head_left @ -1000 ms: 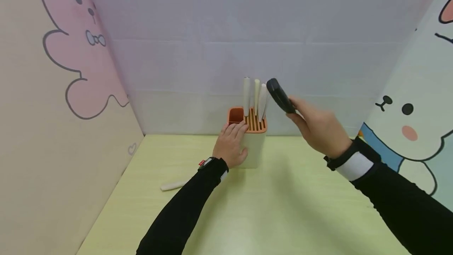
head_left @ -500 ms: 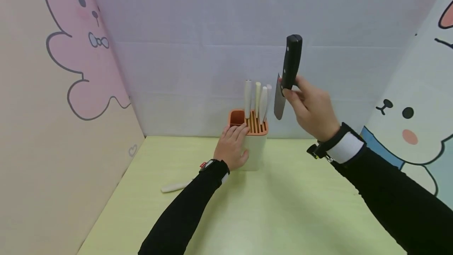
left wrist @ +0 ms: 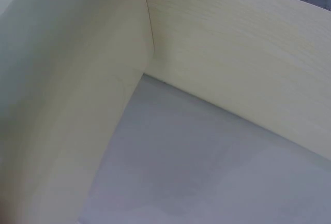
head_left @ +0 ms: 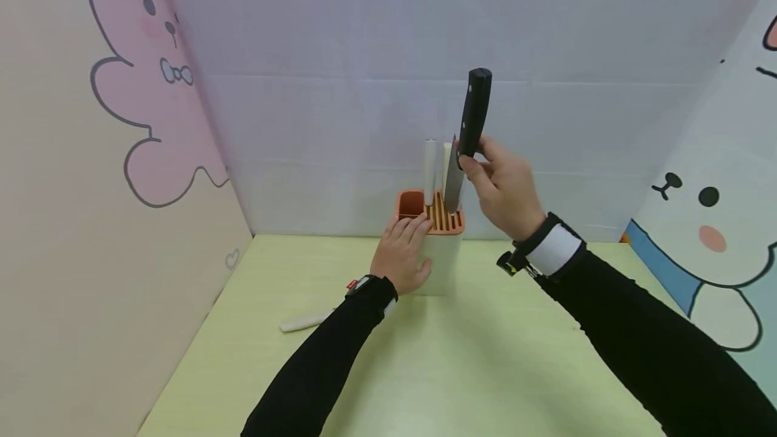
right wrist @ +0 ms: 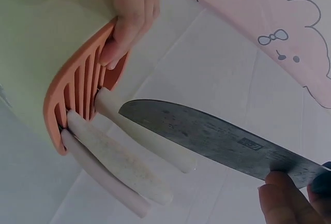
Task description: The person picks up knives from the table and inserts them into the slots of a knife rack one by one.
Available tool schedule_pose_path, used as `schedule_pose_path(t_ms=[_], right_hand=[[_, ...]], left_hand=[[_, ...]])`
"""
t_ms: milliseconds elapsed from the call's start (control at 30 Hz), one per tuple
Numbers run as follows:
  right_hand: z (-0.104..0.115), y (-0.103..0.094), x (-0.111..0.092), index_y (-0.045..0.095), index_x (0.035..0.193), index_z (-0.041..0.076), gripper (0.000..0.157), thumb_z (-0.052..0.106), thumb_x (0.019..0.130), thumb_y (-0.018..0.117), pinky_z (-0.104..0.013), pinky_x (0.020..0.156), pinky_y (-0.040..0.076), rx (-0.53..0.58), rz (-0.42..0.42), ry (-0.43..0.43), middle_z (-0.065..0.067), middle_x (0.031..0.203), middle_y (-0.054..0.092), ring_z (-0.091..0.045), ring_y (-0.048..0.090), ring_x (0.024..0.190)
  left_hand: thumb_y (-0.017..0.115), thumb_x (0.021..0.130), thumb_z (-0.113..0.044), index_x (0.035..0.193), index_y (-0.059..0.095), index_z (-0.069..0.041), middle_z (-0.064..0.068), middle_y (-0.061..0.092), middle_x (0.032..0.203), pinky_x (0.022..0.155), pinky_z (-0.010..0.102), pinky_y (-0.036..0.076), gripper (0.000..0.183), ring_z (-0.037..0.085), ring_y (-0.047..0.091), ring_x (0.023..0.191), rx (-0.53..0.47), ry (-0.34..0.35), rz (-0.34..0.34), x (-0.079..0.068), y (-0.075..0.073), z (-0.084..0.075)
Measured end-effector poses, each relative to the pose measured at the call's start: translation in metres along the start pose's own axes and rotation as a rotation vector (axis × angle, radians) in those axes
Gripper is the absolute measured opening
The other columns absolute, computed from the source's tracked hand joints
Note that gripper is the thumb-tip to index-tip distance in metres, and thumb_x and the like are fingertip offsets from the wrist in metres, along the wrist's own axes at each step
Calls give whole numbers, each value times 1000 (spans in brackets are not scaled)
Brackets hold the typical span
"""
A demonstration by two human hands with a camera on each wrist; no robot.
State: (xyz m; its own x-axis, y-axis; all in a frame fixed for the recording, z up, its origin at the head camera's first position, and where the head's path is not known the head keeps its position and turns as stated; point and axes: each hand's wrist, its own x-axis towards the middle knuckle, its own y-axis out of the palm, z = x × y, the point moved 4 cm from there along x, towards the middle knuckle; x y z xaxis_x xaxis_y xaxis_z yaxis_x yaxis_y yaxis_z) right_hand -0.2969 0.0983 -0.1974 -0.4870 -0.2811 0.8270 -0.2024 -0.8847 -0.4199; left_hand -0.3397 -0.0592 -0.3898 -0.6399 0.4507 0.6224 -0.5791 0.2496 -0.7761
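My right hand (head_left: 508,187) grips a black-handled kitchen knife (head_left: 475,113) near where the handle meets the blade. The handle points up and the blade down, overlapping the slots of the knife block (head_left: 442,258). In the right wrist view, the bare blade (right wrist: 207,137) points toward the orange slotted top (right wrist: 77,81), with its tip apart from the slots. My left hand (head_left: 400,256) holds the block, fingers over its top rim and thumb on the front wall. Several white handles (head_left: 429,172) stand up from the slots; the knife hides part of them.
A white handle (head_left: 303,322) lies on the pale yellow table (head_left: 504,356), partly behind the left sleeve (head_left: 328,356). A white wall (head_left: 315,120) rises just behind the block, with cartoon-printed panels (head_left: 698,235) at both sides.
My right hand has turned the knife handle-up, bringing the blade into sight, then moved it left over the block's slots. My left hand stays on the block.
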Motion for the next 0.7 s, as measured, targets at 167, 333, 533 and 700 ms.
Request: schedule_pose_path(t_ms=[167,333,533,700], right_hand=[[-9,11,-2,57,116,-4,23,3,95,53,-46,79,55,14,-7,21,-20,116,62,-24,63,91],[-30,23,-6,56,118,-1,24,11,97,52,-43,80,55,14,-6,53,-18,119,61,-19,61,98],[-34,33,-8,55,119,2,25,16,99,50,-44,83,54,-12,21,96,-17,123,59,-20,59,102],[-38,40,-11,53,122,3,26,16,100,48,-46,83,53,-5,40,131,-16,125,58,-24,59,103]], left_hand=[[66,81,-32,140,34,-10,7,38,146,116,42,13,71,25,36,126,-18,-3,-13,2,-1,-1],[60,84,-35,141,34,-11,6,38,146,115,42,16,67,25,37,126,-5,-4,0,0,1,-2],[60,85,-36,141,34,-10,6,37,147,116,42,15,67,25,36,127,-2,-9,10,-1,1,-1],[61,84,-37,141,34,-11,6,37,147,115,43,17,69,25,35,127,-1,-9,3,-1,2,1]])
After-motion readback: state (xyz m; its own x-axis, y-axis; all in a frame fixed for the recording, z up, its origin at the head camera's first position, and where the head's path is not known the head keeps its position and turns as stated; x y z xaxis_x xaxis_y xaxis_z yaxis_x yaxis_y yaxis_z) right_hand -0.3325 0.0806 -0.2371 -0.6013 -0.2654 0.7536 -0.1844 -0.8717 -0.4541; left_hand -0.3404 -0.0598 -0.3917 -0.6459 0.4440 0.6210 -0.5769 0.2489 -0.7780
